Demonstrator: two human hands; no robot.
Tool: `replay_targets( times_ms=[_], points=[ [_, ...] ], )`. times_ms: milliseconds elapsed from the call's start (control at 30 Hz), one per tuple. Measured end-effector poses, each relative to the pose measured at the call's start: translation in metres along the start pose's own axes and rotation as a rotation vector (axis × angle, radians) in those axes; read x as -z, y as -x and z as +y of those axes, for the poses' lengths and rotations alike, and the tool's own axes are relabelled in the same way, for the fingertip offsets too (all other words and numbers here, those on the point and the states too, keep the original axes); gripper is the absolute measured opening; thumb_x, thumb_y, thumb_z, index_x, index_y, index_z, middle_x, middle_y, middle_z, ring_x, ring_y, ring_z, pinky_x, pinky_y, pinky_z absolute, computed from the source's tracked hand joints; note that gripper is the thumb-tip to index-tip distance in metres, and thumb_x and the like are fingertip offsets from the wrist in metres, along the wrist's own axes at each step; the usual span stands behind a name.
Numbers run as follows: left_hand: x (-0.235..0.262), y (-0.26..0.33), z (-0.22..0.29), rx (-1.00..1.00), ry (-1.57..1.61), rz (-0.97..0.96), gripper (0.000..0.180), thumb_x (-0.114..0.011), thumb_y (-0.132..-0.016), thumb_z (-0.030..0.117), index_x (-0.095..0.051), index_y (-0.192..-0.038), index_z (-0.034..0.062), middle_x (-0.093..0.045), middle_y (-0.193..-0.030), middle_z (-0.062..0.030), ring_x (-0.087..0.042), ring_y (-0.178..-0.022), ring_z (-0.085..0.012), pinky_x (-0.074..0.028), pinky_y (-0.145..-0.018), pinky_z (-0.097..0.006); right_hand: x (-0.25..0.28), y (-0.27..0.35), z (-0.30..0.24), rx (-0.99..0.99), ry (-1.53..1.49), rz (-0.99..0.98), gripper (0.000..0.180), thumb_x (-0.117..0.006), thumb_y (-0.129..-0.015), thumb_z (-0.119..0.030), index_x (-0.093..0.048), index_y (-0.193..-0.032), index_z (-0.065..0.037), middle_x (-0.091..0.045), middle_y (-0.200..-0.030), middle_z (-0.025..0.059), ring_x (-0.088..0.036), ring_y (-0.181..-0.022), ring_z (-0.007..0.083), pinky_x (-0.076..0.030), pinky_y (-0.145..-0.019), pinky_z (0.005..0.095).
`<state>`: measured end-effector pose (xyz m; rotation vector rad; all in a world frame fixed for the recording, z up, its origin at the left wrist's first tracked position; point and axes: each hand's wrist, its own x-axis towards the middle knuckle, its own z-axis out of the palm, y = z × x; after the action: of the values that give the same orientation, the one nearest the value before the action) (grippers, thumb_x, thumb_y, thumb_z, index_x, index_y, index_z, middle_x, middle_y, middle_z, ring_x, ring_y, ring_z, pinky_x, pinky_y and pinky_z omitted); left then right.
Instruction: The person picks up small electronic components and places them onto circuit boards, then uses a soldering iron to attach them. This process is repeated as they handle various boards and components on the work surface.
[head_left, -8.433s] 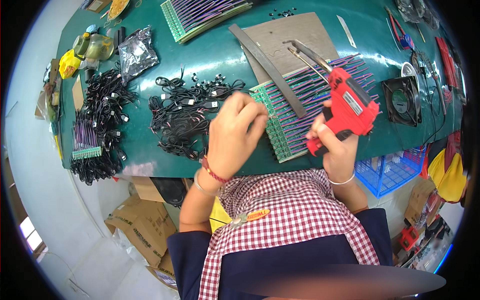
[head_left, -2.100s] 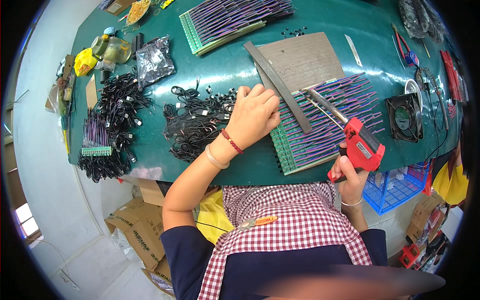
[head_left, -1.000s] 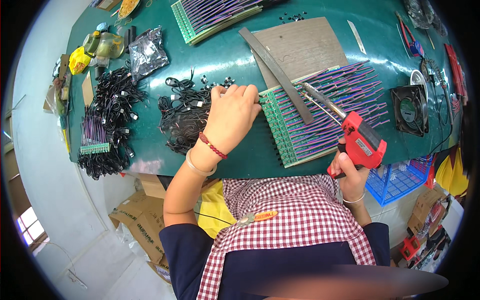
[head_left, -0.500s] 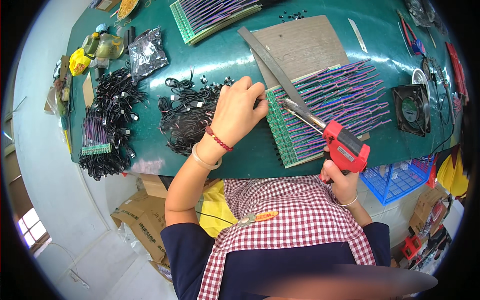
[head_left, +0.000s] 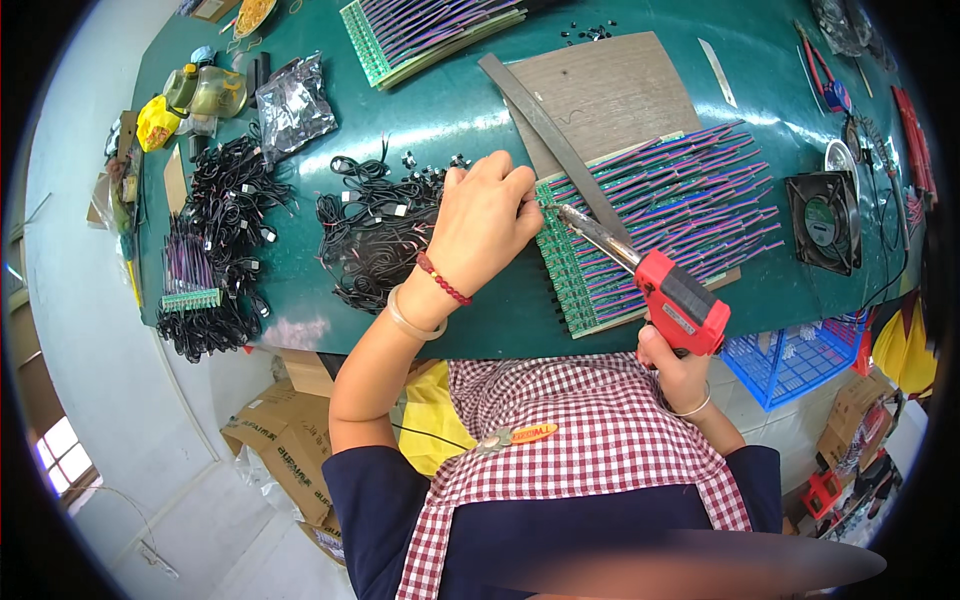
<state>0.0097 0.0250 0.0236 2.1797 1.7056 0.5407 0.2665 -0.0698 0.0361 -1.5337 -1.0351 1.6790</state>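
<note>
My right hand (head_left: 676, 374) is wrapped round the handle of a red and black soldering gun (head_left: 684, 305). Its metal tip points up and left, over the far-left part of a green circuit board panel (head_left: 568, 275). Rows of pink and purple wires run from that panel toward the right. At the panel's far-left corner, my left hand (head_left: 486, 212) is closed in a pinch; what its fingertips hold is hidden. A flat grey metal bar (head_left: 560, 140) lies slantwise across the wires. Just left of my left wrist is a heap of black cables (head_left: 365, 255) with small white connectors.
A wooden board (head_left: 610, 95) lies partly under the panel. Farther back sits another wired panel stack (head_left: 430, 40). More black cables (head_left: 235, 190) and a silvery bag (head_left: 297, 108) are at left. At right stand a black fan (head_left: 824, 222) and a blue basket (head_left: 790, 365).
The soldering gun has shifted left, bringing its tip nearer my left hand and the panel's left edge. My left hand has moved only slightly right.
</note>
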Motion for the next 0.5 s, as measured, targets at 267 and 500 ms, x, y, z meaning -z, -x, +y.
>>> replay_targets(
  times_ms=[267, 500],
  points=[
    [-0.0002, -0.0015, 0.0002, -0.010, -0.029, -0.014, 0.007, -0.059, -0.071, 0.007, -0.052, -0.069, 0.0063, -0.046, -0.072, -0.0075, -0.048, -0.068, -0.0249, -0.032, -0.064, -0.034, -0.0004, -0.0004, 0.0084, 0.110, 0.142, 0.026, 0.020, -0.066, -0.077, -0.006, -0.059, -0.095, 0.000, -0.059, -0.079, 0.0030, -0.055, -0.067, 0.0108, -0.045, -0.061, 0.0268],
    [0.0019, -0.0030, 0.0014, -0.036, -0.049, -0.011, 0.007, -0.058, -0.070, 0.007, -0.051, -0.070, 0.0063, -0.046, -0.072, -0.0080, -0.048, -0.069, -0.0255, -0.032, -0.065, -0.034, 0.0012, 0.0024, 0.0063, 0.142, 0.165, 0.037, 0.022, -0.067, -0.076, -0.007, -0.060, -0.095, 0.000, -0.060, -0.081, 0.0045, -0.056, -0.069, 0.0114, -0.045, -0.062, 0.0268]
  ],
)
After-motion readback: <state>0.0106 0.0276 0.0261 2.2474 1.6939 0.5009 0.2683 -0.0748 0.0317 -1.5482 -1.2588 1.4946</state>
